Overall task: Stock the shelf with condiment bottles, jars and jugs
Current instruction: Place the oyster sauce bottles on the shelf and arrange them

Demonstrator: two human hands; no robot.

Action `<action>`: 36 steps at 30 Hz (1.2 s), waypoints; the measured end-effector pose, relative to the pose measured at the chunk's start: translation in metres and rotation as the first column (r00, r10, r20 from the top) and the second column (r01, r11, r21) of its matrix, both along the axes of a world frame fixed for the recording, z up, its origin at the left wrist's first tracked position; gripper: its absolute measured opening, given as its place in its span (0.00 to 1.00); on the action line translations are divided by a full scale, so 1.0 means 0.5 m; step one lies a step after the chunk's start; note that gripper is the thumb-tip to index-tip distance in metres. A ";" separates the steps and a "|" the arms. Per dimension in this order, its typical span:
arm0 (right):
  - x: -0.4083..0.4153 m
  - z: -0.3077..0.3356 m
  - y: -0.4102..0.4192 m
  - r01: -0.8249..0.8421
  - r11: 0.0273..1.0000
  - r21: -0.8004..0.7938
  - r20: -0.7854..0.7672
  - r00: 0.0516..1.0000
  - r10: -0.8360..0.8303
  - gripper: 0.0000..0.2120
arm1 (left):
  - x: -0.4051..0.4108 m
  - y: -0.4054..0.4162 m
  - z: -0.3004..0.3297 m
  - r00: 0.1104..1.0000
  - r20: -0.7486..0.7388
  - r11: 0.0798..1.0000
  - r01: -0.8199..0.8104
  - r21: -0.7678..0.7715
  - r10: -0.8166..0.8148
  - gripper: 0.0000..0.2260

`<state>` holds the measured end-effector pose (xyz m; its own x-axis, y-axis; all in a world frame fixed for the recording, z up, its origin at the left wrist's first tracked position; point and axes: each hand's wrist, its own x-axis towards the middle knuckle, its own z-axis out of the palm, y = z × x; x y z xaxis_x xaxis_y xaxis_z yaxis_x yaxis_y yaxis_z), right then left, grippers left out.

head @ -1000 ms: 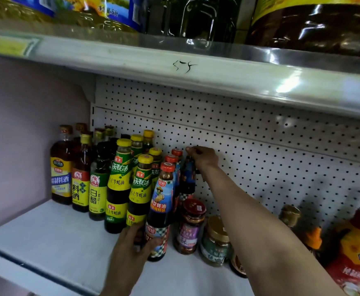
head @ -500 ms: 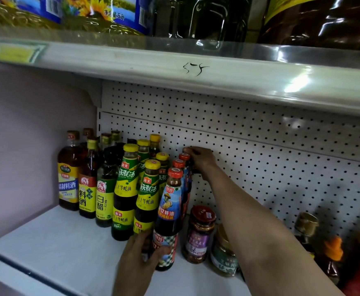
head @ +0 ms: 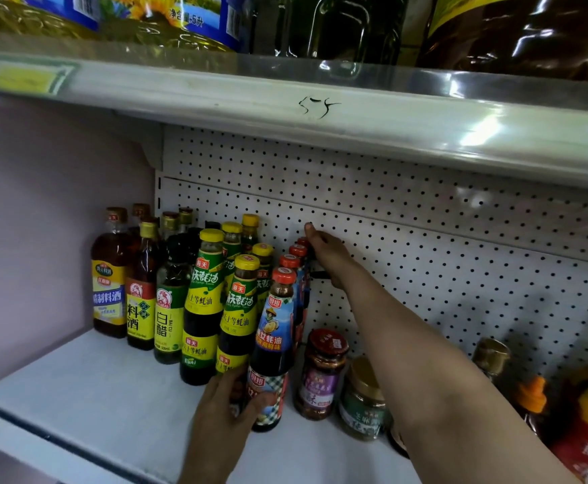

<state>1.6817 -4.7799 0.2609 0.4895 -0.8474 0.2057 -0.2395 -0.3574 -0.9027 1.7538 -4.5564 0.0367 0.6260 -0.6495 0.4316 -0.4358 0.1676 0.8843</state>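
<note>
White pegboard [head: 425,239] backs the shelf [head: 76,389], where the front red-capped bottle [head: 273,344] stands as landmark. Half a second earlier the right hand [head: 327,253] curled over the rearmost cap in that bottle's row; now its forefinger has lifted toward the pegboard, and whether it grips anything I cannot tell. The left hand [head: 226,410] still grips the landmark bottle's base, thumb across the checked label. Left of it stand yellow-capped bottles [head: 203,309]; right of it, two jars [head: 324,372], with the forearm reaching over them.
</note>
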 end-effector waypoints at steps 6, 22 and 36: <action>-0.032 -0.004 0.038 0.116 0.982 -0.152 0.090 0.991 -0.103 0.26 | -0.005 0.008 0.004 0.997 -0.060 0.999 0.045 0.007 -0.044 0.20; -0.164 -0.061 0.256 0.273 0.931 -0.242 0.195 0.954 -0.230 0.23 | -0.004 0.025 0.022 1.000 -0.017 0.995 0.021 0.102 -0.019 0.27; -0.269 -0.248 0.496 0.442 0.888 -0.128 -0.102 0.884 -0.455 0.26 | -0.020 0.095 0.036 0.999 0.000 0.997 0.051 0.065 -0.051 0.26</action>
